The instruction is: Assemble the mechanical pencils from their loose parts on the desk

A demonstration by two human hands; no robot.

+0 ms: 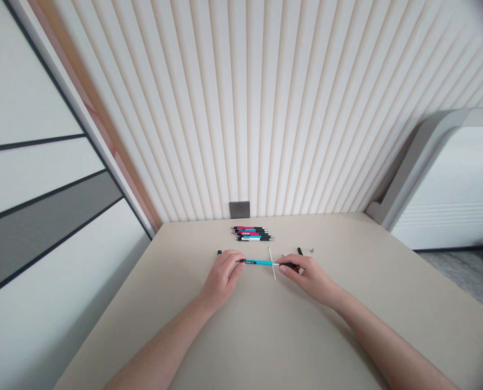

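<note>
My left hand [224, 272] is closed on the black left end of a blue pen barrel [259, 262], which lies level above the table. My right hand [309, 277] pinches a black pen grip [289, 265] at the barrel's other end. A short whitish length shows between barrel and grip. A thin white stick like a pen refill [270, 253] lies on the table, crossing beneath the barrel's right end. Beyond my right hand lies a black pen piece [300, 251] with a tiny greyish part [311, 251] beside it. Another small black piece [219, 253] shows just past my left hand.
Several pens [251, 239] in red, blue and white with black ends lie side by side farther back on the beige table [241, 336]. A dark socket plate [239, 209] sits on the ribbed wall behind. A white and grey headboard-like panel [448, 179] stands at the right.
</note>
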